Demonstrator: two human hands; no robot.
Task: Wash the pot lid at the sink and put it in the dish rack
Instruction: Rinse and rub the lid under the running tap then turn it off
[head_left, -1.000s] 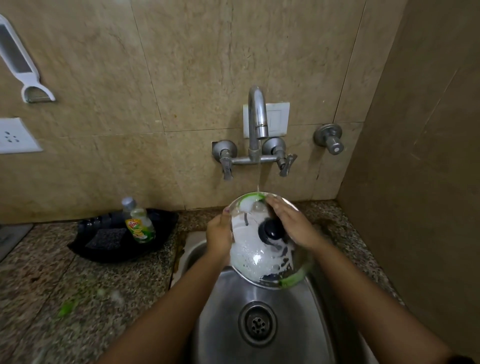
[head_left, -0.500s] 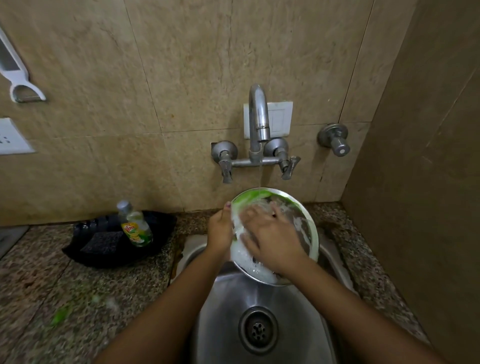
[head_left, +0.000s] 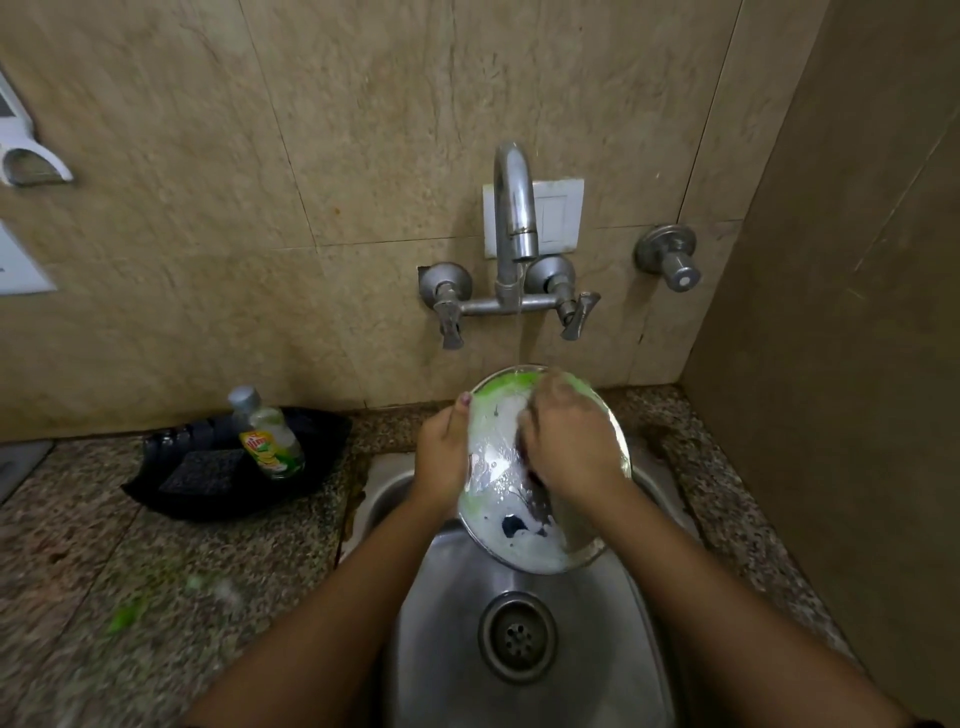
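Note:
A round glass pot lid (head_left: 501, 530) with a steel rim, covered in white foam and green soap, is held tilted over the steel sink (head_left: 587, 623). My left hand (head_left: 441, 457) grips its left edge, thumb on the rim. My right hand (head_left: 569, 441) lies flat on the lid's face over the dark knob, fingers spread toward the top rim. A thin stream of water falls from the tap (head_left: 514, 208) onto the lid's upper edge. No dish rack is in view.
A black tray (head_left: 208, 493) on the granite counter at the left holds a dish-soap bottle (head_left: 267, 436) and a dark scrub pad (head_left: 200, 470). Green soap spots (head_left: 127, 618) lie on the counter. A side wall (head_left: 831, 364) stands close on the right. The drain (head_left: 517, 636) sits below the lid.
My right hand left the knob area and slid across the lid's face to its upper right. The lid stayed in my left hand under the running water.

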